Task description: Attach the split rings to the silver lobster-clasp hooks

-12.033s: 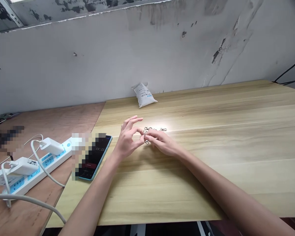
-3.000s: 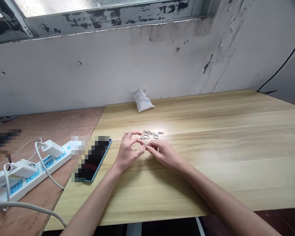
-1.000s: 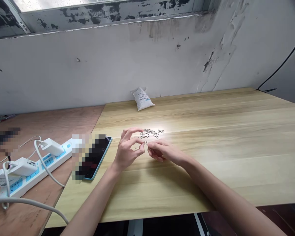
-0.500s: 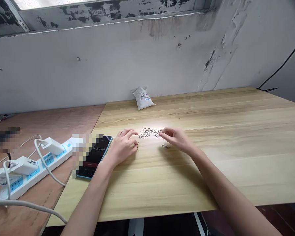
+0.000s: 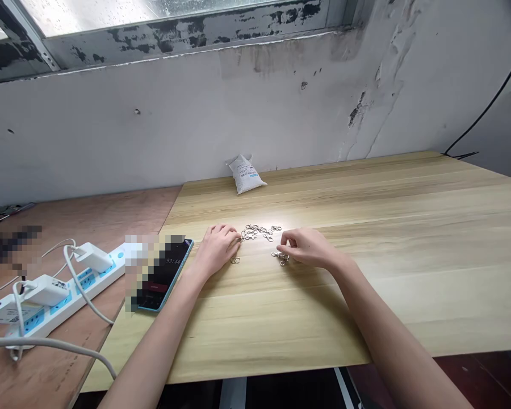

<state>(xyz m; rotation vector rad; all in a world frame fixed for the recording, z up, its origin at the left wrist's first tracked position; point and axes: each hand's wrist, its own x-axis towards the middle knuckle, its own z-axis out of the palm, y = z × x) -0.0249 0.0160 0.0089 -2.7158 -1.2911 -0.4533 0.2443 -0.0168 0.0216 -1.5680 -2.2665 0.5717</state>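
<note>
Small metal clasps and rings (image 5: 259, 230) lie in a loose pile on the wooden table (image 5: 323, 318). My left hand (image 5: 218, 247) rests palm down at the pile's left edge, fingers bent; its fingertips reach the nearest pieces. Just below those fingers lie a couple of metal rings (image 5: 235, 260). To the right, my right hand (image 5: 309, 246) has its fingers curled together over a small separate group of clasps (image 5: 282, 257). Its thumb and index finger touch or hover at this group; whether they grip a piece is too small to tell.
A white plastic packet (image 5: 247, 175) stands near the wall at the back. A phone (image 5: 166, 275) lies left of my left forearm. Farther left, a white power strip (image 5: 74, 295) with plugged-in chargers and cables rests on a brown board (image 5: 123, 210).
My right hand has moved from the pile down to the small group, which now has more pieces. The fingers of my left hand have drawn closer together, and the rings below show more.
</note>
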